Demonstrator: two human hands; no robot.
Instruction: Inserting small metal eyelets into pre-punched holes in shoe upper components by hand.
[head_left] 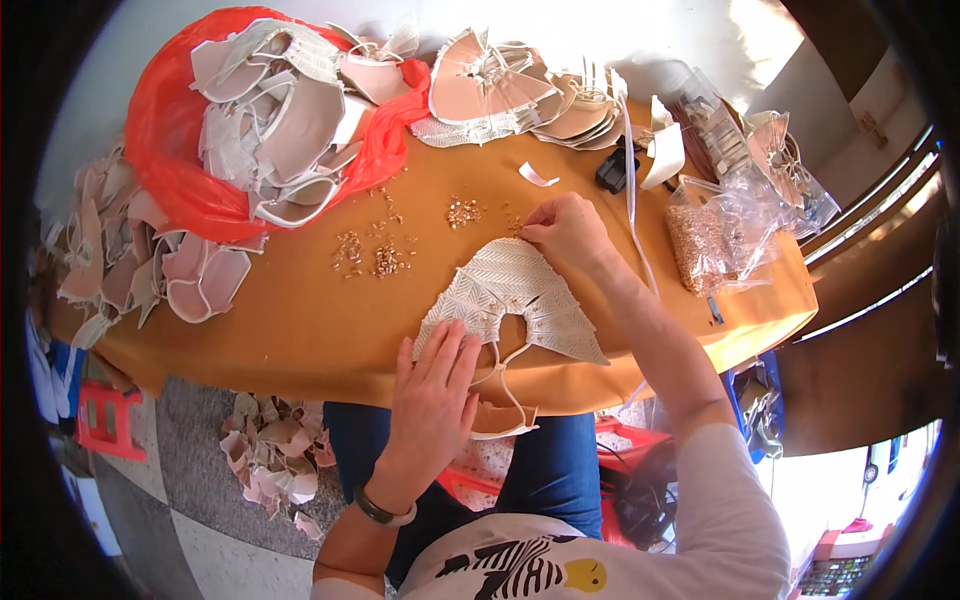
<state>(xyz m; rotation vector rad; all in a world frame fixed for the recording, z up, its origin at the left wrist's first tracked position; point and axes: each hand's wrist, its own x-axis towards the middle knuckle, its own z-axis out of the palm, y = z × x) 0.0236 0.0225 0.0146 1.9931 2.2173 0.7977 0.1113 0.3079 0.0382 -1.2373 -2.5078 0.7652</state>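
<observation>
Pressing the white piece (470, 290) flat with my left hand (437, 372), at its lower left; those fingers lie straight and close together, gripping nothing. My right hand (565, 232) is at the piece's top edge, thumb and index narrow, tips together; can't tell if a bead is between them. The piece sits near the front edge of the tabletop (300, 335), notch toward me, gold dots around the notch. White straps (505, 378) run from it to a pink-lined part (500, 420) at the table edge. Loose gold beads (463, 212) lie just beyond the piece, more in scattered piles to the left. Red bag (165, 130) full of similar parts at far left, a stack (485, 85) beside it. Black object (611, 172) and a clear bag (695, 235) of beads are to the right of my right hand.
</observation>
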